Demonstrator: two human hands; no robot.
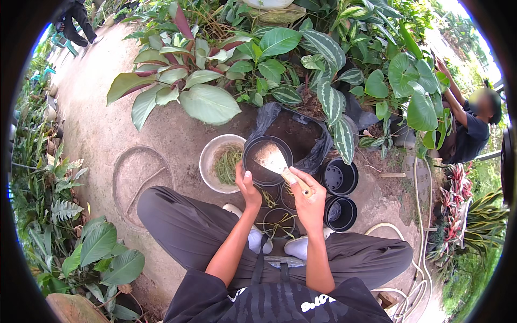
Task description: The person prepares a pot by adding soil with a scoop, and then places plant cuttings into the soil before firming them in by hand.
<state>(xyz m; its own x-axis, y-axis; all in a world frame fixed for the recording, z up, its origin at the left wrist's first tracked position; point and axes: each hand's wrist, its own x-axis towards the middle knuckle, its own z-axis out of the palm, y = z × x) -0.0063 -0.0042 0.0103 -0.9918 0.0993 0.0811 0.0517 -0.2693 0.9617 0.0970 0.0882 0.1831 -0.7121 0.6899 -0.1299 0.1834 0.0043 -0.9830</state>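
My left hand (pixel 249 189) grips the near left side of a black plastic plant pot (pixel 290 149). In my right hand (pixel 309 198) is the wooden handle of a putty knife (pixel 297 181), its wide pale blade over the pot's mouth. Brown soil (pixel 258 151) shows inside the pot, partly hidden by the blade. Just behind lies a black plastic bag (pixel 266 113) with dark soil in it. To the left stands a pale round basin (pixel 208 169) with thin green cuttings (pixel 229 163). Between my feet, a small pot with thin plant strands (pixel 278 223) sits beside others partly hidden under my hands.
Two black pots (pixel 340 176) with nothing in them stand on the right. A garden hose (pixel 422 226) runs along the ground farther right. Dense leafy plants (pixel 210 101) border the far side. One person (pixel 470 125) is among plants at right; another (pixel 74 22) stands far left.
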